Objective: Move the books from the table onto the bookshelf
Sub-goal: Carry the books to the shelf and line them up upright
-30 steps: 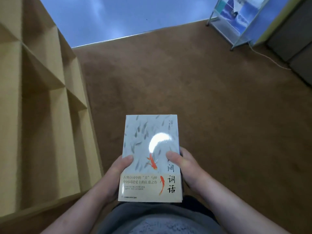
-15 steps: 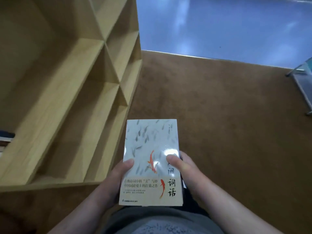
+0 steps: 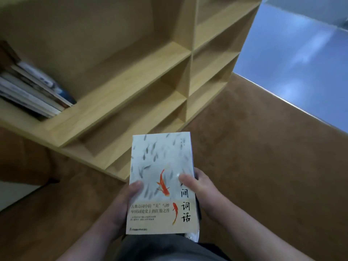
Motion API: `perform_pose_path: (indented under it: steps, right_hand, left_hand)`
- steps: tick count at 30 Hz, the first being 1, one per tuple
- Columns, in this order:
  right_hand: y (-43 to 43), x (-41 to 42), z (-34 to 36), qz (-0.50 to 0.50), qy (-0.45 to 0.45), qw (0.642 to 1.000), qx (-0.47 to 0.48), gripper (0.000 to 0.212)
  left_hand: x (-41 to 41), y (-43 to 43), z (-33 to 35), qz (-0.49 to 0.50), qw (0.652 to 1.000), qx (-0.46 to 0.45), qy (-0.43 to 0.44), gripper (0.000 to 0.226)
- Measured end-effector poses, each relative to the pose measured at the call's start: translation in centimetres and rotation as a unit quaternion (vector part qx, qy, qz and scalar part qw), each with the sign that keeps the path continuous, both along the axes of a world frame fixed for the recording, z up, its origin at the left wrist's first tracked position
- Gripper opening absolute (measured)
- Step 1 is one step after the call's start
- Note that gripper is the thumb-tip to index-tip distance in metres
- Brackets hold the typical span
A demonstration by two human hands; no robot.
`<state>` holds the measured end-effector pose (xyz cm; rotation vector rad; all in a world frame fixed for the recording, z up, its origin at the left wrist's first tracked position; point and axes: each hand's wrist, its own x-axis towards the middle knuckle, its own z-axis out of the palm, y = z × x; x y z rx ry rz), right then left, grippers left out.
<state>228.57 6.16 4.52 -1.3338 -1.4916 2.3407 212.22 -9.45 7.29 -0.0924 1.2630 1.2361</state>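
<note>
Book [image 3: 162, 166] held flat at my waist, long axis pointing away from me. My left hand [image 3: 122, 206] and right hand [image 3: 203, 189] grip its lower half, thumbs on cover. Bookshelf [image 3: 131, 76] ahead-left, shelved books [image 3: 33, 91] far left; left hand nearer.

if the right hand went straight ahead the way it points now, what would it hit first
Probably the bookshelf. The right hand grips the book, whose far edge points at the low open compartments. Depth is unclear, so it might only pass above the carpet for a stretch first.
</note>
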Motion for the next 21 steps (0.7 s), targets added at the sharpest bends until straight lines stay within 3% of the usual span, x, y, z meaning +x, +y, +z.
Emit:
perform_pose_path:
  steps: [2, 9, 14, 18, 21]
  right_hand:
    - [1.0, -1.3, -0.1, 0.028, 0.002, 1.0, -0.005, 0.091]
    - [4.8, -6.9, -1.0, 0.121, 0.018, 0.993, 0.0, 0.092]
    - [7.0, -10.8, -1.3, 0.154, -0.001, 0.988, 0.001, 0.104]
    - [8.2, -13.3, -1.5, 0.18, -0.003, 0.984, 0.012, 0.102]
    - [9.3, -14.5, -1.5, 0.198, -0.01, 0.98, 0.014, 0.093]
  left_hand:
    - [-0.1, 0.2, 0.4, 0.043, 0.999, -0.001, -0.005, 0.051]
    - [-2.6, 1.6, 0.0, 0.119, 0.992, -0.009, 0.04, 0.047]
    - [-5.0, 2.8, -0.4, 0.161, 0.986, -0.02, 0.034, 0.052]
    - [-6.4, 3.8, -0.2, 0.185, 0.982, -0.01, 0.027, 0.039]
    - [-6.6, 4.6, -0.3, 0.212, 0.977, -0.014, 0.024, 0.044]
